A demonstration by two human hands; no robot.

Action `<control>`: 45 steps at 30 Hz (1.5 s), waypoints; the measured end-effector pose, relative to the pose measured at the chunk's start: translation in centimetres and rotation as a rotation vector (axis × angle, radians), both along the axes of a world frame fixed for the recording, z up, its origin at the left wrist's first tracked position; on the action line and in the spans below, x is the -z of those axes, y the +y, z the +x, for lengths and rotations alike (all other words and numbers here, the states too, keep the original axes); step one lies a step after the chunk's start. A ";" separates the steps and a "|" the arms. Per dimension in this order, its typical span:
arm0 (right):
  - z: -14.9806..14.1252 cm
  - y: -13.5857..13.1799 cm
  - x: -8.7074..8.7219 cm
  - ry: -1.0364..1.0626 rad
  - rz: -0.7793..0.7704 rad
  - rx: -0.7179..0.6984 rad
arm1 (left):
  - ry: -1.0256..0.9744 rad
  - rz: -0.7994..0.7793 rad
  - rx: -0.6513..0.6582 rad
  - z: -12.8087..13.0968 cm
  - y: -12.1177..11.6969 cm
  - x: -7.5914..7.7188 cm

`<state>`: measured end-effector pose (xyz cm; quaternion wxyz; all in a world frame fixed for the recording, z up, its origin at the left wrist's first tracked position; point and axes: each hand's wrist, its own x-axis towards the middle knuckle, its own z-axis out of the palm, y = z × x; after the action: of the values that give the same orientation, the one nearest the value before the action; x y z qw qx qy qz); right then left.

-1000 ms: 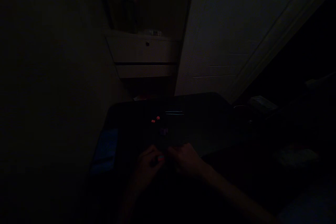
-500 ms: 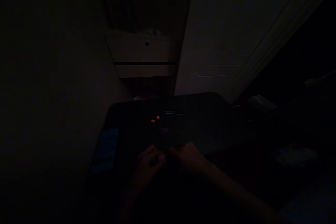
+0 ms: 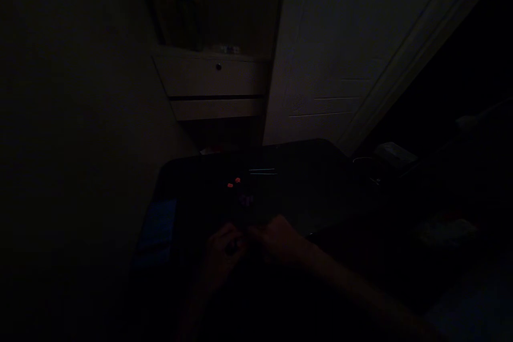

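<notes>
The picture is very dark. My left hand [image 3: 223, 248] is over the near part of the dark table [image 3: 312, 187], its fingers curled round and the thumb brought toward them. What those fingers hold is hidden. Close by on the right, my right hand [image 3: 277, 236] is closed, its fingertips reaching toward the left fingertips. Whether the two hands touch, or what lies between them, I cannot make out. Beyond the hands sits a small purplish clump [image 3: 246, 200]. Two small glowing orange-red pieces, one left [image 3: 230, 185] and one right [image 3: 238, 180], lie farther back.
Two thin, pale sticks [image 3: 262, 173] lie behind the pieces. A blue flat rectangular thing [image 3: 156, 230] is at the table's left edge. Behind the table stand a drawer unit [image 3: 212, 80] with a round knob or lock and a pale panel [image 3: 320, 64]. A pale box [image 3: 395, 154] is off to the right.
The red and green glowing bit seen at my left fingertips is no longer visible. My right hand has come closer to my left. The whole view has shifted slightly.
</notes>
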<state>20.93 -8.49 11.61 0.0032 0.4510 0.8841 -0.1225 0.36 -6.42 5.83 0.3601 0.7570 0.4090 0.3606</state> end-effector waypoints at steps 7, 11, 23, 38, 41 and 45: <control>-0.1 0.0 -0.6 -0.016 -0.028 0.009 | 0.005 0.005 -0.013 0.0 -0.2 -0.4; 0.5 -0.1 -0.8 -0.036 -0.057 0.035 | 0.002 -0.020 -0.011 0.0 -0.4 -0.5; 2.6 -1.0 1.4 0.040 -0.051 0.077 | 0.018 -0.011 -0.019 -0.2 -0.2 0.3; 2.5 -0.7 1.9 0.167 -0.064 0.122 | 0.100 0.049 -0.028 -0.3 0.1 0.4; 2.1 -0.5 1.3 0.139 -0.080 0.113 | 0.087 0.025 -0.009 -0.4 0.1 0.4; 1.7 -0.1 0.7 0.093 -0.076 0.083 | 0.085 -0.002 -0.006 -0.3 0.1 0.2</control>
<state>22.62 -8.59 10.96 -0.0259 0.4806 0.8585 -0.1767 0.01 -6.35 5.64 0.3420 0.7700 0.4267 0.3288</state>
